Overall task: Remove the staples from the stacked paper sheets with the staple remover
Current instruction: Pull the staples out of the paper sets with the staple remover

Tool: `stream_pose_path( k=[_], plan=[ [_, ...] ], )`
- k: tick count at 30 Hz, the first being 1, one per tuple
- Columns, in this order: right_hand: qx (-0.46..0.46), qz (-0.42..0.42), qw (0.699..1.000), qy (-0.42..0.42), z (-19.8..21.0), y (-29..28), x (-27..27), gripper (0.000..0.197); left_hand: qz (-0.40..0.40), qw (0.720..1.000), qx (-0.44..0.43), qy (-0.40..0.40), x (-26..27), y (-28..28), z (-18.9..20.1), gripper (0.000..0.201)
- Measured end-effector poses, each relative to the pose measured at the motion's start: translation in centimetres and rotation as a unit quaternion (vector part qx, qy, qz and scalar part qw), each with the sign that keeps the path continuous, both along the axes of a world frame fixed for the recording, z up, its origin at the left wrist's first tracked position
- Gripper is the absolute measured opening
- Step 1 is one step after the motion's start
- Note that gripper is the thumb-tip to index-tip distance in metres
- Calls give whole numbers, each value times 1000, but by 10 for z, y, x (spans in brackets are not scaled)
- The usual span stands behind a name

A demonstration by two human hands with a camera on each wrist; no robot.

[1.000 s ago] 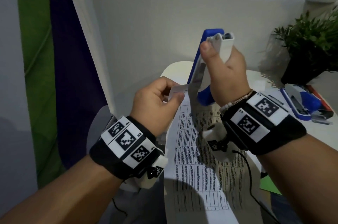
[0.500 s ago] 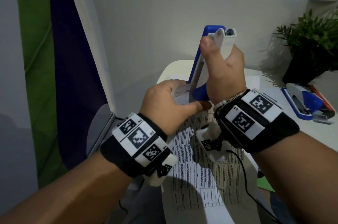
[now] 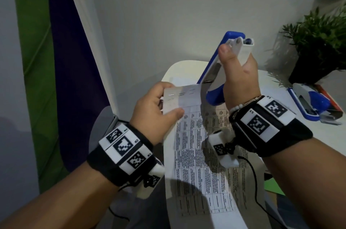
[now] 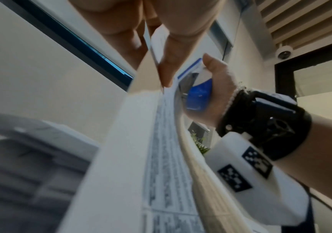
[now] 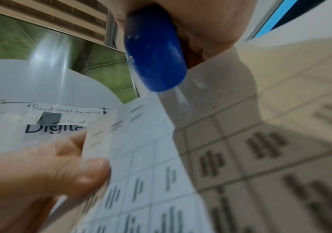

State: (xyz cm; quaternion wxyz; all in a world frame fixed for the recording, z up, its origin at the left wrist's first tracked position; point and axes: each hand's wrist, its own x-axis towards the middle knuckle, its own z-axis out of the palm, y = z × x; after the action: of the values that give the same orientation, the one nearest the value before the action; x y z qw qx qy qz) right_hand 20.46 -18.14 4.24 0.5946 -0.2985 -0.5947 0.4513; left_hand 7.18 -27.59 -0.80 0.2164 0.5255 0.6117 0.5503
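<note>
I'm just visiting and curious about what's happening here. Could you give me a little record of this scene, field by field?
left hand: pinches the top corner of the stacked printed paper sheets
right hand: grips a blue and white plastic staple remover, held upright
staples: several thin metal ones along the sheets' top edge, not yet removed
tool to paper: close beside the stapled edge; contact unclear
on the white round table: second blue and white stapler-like tool, green potted plant

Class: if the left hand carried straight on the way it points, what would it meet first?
Probably the blue and white stapler gripped upright in the right hand; depth is unclear, though.
</note>
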Motion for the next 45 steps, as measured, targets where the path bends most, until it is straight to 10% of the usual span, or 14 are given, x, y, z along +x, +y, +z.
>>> stream_pose_path(
  k=[11, 21, 31, 37, 45],
  plan=[
    [-52, -62, 996, -23, -31, 17, 16, 21, -34, 988, -138, -51, -3, 3, -40, 48],
    [-80, -125, 988, 47, -27, 27, 27, 16, -20, 968, 155, 198, -13, -4, -51, 34],
    [-83, -127, 987, 53, -29, 25, 31, 20, -16, 952, 178, 248, -12, -4, -45, 24],
    [-65, -80, 994, 43, -23, 17, 24, 25, 54, 993, -5, -106, 0, -1, -30, 21],
    [5, -58, 998, -37, -6, 7, 8, 27, 43, 995, 30, -81, 13, -3, -13, 24]
  ],
)
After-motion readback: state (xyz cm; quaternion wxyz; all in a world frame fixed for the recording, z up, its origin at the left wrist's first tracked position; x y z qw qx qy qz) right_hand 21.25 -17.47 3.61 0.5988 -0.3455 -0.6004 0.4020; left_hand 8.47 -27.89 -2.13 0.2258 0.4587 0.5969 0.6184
